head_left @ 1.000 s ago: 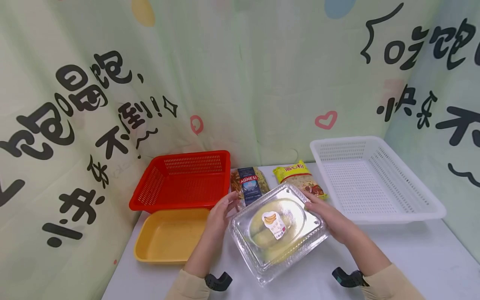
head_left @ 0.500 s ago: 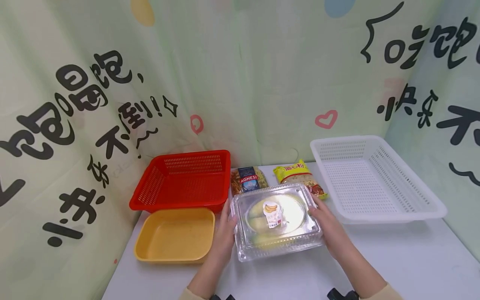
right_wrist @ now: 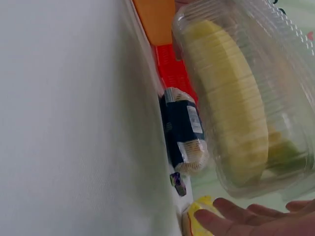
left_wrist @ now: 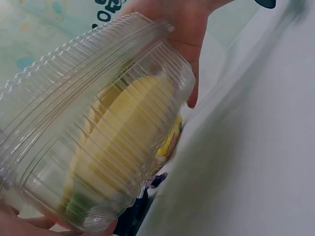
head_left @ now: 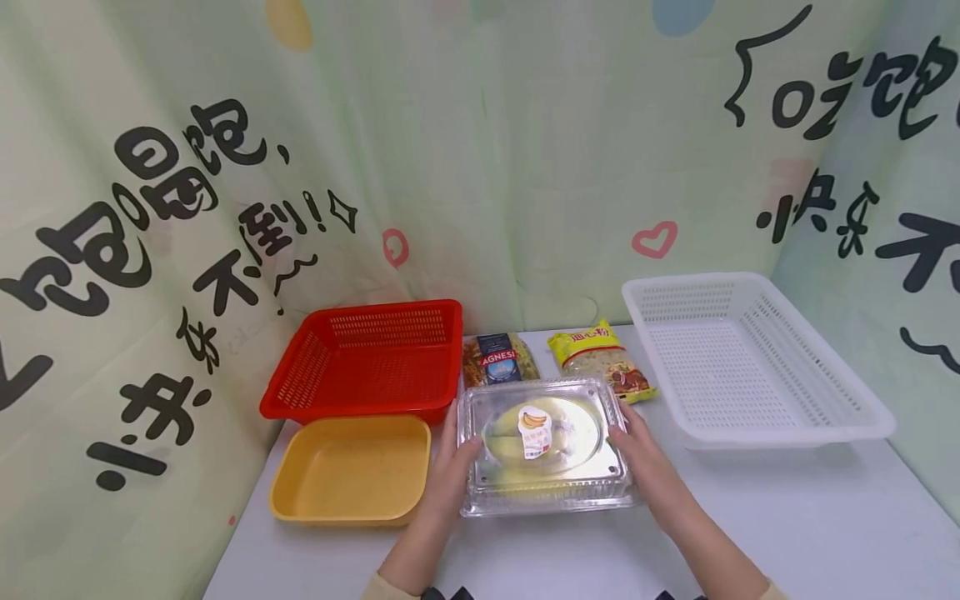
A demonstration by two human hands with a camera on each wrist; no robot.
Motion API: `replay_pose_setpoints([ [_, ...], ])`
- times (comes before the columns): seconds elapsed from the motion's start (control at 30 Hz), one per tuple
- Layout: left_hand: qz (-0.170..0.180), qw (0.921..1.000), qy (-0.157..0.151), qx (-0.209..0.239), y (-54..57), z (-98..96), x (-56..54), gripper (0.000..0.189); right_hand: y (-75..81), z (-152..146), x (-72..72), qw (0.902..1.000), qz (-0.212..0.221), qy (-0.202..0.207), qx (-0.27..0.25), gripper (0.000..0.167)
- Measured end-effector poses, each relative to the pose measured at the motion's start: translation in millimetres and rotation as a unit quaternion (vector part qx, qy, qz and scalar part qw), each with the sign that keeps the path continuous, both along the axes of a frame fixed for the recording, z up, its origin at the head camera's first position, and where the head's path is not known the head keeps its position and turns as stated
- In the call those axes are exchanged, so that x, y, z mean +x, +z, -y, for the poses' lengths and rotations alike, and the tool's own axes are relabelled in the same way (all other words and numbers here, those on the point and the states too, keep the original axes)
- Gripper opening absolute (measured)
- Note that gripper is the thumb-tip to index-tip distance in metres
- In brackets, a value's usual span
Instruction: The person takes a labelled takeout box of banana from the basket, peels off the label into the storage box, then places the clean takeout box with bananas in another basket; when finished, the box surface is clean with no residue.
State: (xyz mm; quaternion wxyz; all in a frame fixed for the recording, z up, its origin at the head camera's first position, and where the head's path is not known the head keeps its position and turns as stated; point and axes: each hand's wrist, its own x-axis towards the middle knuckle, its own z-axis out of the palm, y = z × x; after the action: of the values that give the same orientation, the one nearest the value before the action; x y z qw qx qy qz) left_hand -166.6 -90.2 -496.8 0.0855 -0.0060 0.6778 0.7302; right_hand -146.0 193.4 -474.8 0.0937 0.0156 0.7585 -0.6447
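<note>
A clear plastic clamshell box point(head_left: 542, 442) with bananas and a banana sticker inside is held level just above the white table point(head_left: 787, 517). My left hand point(head_left: 457, 457) grips its left side, thumb on the lid's edge. My right hand point(head_left: 628, 442) grips the right side the same way. The left wrist view shows the ribbed box point(left_wrist: 98, 132) with yellow banana inside and the other hand behind it. In the right wrist view the box point(right_wrist: 246, 98) hangs over my right hand's fingers point(right_wrist: 246, 221).
A red basket point(head_left: 367, 358) stands at the back left, with a yellow tray point(head_left: 348, 467) in front of it. Behind the box lie a blue Agnesi pasta bag point(head_left: 497, 358) and a yellow noodle bag point(head_left: 600, 357). At the right sits a white basket point(head_left: 742, 358).
The box has turned from a tilted diagonal to square with the table edge and shifted a little left and away. Both hands kept their hold on its sides.
</note>
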Motion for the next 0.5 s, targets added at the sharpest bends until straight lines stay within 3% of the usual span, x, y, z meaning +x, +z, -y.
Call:
replay_pose_setpoints([
  [0.2, 0.001, 1.0, -0.001, 0.001, -2.3, 1.6, -1.5, 0.071, -9.8, -7, -13.1, 0.998, -0.056, 0.023, 0.021, 0.068],
  [0.5, 0.038, 0.9989, -0.004, -0.026, -17.5, 0.8, -4.4, 0.074, -26.0, -7, -24.4, 0.9962, -0.065, 0.03, 0.05, 0.063],
])
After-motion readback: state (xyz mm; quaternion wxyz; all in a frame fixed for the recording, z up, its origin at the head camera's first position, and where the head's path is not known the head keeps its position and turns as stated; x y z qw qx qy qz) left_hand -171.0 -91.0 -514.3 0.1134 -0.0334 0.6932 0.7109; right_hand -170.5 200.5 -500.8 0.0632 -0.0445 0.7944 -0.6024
